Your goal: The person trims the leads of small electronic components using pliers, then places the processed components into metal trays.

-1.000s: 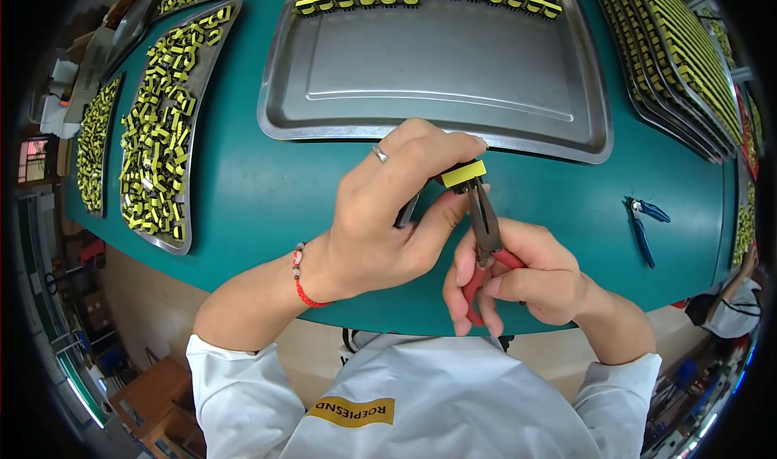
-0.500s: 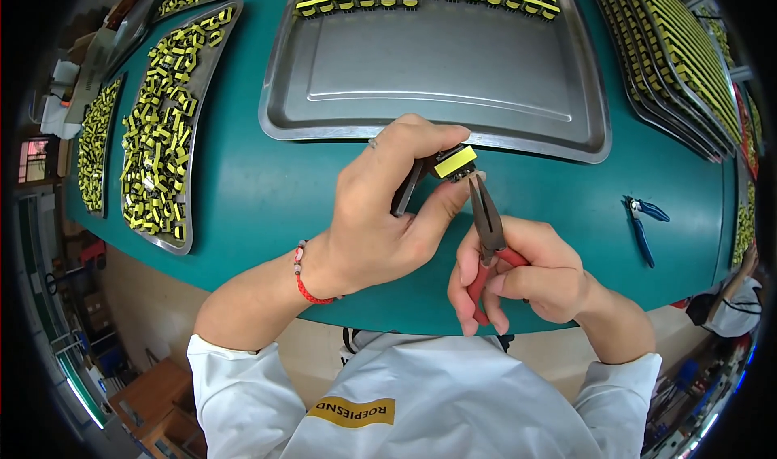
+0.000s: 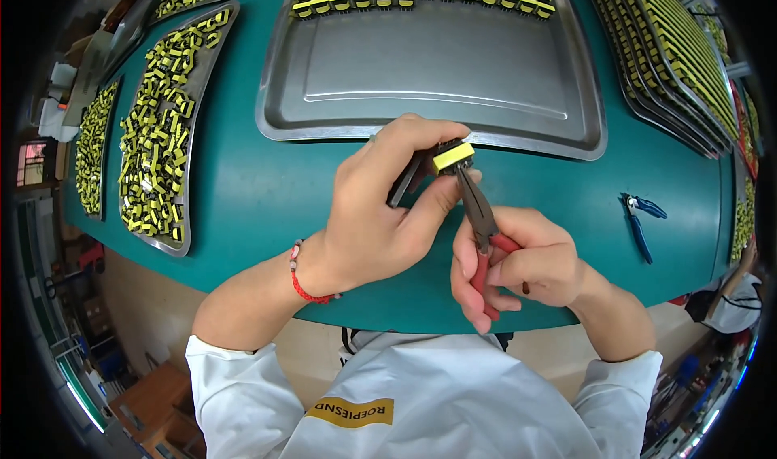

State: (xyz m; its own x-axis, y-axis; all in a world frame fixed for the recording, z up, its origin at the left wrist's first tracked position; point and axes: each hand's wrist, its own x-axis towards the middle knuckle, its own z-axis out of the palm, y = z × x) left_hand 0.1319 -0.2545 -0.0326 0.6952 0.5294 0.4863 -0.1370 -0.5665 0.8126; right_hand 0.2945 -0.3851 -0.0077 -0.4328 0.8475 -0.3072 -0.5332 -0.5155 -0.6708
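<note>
My left hand (image 3: 368, 212) is closed on a small transformer (image 3: 453, 159), a black part wrapped in bright yellow tape with metal pins, pinched between thumb and forefinger. A dark flat strip (image 3: 402, 187) also shows under that hand's curled fingers; its kind is unclear. Wrapped round the red handles of needle-nose pliers (image 3: 479, 214) is my right hand (image 3: 534, 257). The plier tips touch the pin side of the transformer, just below the yellow tape, close to my left thumb. Whether a pin is between the jaws is too small to tell.
Beyond my hands lies a metal tray (image 3: 437, 62) with rows of yellow-taped transformers along its far side. Blue-handled cutters (image 3: 638, 226) rest at the right on the green table (image 3: 558, 192). Stacked full trays (image 3: 672, 62) stand far right; a tray of loose transformers (image 3: 158, 135) lies left.
The pliers have moved slightly left and up, bringing their tips from the transformer's right corner to the middle of its pin side. The left hand keeps its hold, barely shifted.
</note>
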